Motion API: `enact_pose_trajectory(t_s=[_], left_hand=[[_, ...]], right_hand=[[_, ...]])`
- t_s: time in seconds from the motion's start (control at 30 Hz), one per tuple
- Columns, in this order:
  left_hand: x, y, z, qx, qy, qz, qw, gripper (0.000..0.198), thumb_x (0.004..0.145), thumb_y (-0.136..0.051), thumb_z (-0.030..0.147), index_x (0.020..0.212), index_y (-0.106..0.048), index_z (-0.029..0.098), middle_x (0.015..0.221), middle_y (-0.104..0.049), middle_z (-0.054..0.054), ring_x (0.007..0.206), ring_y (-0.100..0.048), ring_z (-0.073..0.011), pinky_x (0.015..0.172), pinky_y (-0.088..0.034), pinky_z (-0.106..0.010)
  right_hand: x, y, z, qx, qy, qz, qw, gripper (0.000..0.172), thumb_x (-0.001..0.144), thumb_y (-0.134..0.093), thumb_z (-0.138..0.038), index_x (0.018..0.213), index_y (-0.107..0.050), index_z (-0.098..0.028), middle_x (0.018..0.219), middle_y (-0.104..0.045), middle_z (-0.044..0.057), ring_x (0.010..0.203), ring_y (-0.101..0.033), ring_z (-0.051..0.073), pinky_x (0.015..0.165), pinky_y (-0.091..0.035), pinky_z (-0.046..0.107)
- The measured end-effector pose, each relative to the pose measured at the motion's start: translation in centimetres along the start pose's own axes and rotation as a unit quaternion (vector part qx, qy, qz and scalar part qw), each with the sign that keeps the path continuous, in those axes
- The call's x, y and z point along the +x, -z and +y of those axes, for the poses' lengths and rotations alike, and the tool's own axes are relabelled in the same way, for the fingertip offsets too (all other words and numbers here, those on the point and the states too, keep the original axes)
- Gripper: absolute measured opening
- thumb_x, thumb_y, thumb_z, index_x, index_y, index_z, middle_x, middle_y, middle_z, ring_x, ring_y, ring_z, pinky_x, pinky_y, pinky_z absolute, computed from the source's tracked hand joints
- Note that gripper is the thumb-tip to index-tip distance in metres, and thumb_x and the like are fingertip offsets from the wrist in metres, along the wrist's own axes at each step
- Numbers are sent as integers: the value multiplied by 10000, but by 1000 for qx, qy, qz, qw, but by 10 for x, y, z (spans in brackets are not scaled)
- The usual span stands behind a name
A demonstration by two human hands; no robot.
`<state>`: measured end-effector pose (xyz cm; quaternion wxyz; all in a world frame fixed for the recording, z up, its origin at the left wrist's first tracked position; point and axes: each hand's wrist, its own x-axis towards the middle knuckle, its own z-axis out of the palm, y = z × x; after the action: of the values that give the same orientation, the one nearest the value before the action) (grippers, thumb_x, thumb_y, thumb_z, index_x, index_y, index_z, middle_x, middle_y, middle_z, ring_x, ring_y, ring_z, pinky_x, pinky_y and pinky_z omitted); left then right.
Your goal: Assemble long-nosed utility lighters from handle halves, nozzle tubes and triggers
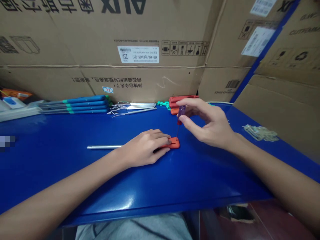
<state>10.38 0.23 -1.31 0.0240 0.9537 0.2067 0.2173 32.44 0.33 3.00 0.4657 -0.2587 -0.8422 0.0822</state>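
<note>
On the blue table, my left hand [150,146] presses down on an orange-red plastic handle [175,143], its fingers wrapped over the near part. A silver metal rod [103,147] sticks out to the left from under this hand. My right hand [206,123] pinches a small screwdriver with a purple and red grip [181,115] between thumb and fingers. The screwdriver stands nearly upright, its thin shaft reaching down to the right end of the orange-red handle. Whatever lies at the tip is too small to make out.
Along the back of the blue table [140,190] lie blue-handled tools [86,104], silver rods with strings [142,107], green rings [163,104] and red handles [175,100]. Clear plastic pieces [260,132] lie at the right. Cardboard [100,50] walls the back.
</note>
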Motion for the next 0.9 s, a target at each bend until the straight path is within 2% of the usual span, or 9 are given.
enact_pose_trajectory(t_s=[0.27, 0.4, 0.6, 0.77, 0.9], left_hand=[[0, 1, 0, -5, 4, -3, 1000, 201, 965, -482, 236, 1046, -648, 158, 995, -703, -82, 948, -627, -215, 839, -503, -368], [0, 0, 1, -4, 7, -6, 1000, 203, 965, -485, 237, 1049, -650, 154, 1003, -701, -81, 954, -624, -218, 843, -499, -367], [1, 1, 1, 0, 2, 0, 1000, 180, 957, -496, 223, 1020, -646, 148, 997, -705, -87, 930, -629, -213, 827, -500, -358], [1, 2, 1, 3, 1, -1, 1000, 151, 950, -508, 224, 934, -631, 137, 988, -704, -89, 900, -625, -210, 788, -496, -345], [1, 2, 1, 4, 7, -8, 1000, 167, 958, -494, 230, 963, -635, 141, 973, -700, -83, 908, -619, -208, 800, -487, -344]], right_hand=[[-1, -2, 4, -37, 11, 25, 999, 348, 863, -634, -215, 1203, -560, -230, 930, -676, 30, 738, -648, 152, 697, -572, 311], [-2, -2, 5, -44, 35, 24, 998, 310, 869, -632, -211, 1175, -582, -223, 906, -674, 25, 741, -646, 154, 713, -574, 321], [-2, 0, -2, -23, 34, 4, 999, 305, 881, -562, -153, 1180, -586, -208, 1043, -698, 66, 853, -674, 171, 765, -584, 332], [-1, 0, -4, -18, 30, 0, 999, 297, 867, -593, -142, 1159, -595, -199, 982, -700, 44, 768, -668, 144, 759, -576, 305], [-1, 0, -2, -22, 19, 3, 1000, 291, 868, -615, -163, 1156, -592, -198, 976, -702, 43, 743, -661, 141, 750, -567, 314]])
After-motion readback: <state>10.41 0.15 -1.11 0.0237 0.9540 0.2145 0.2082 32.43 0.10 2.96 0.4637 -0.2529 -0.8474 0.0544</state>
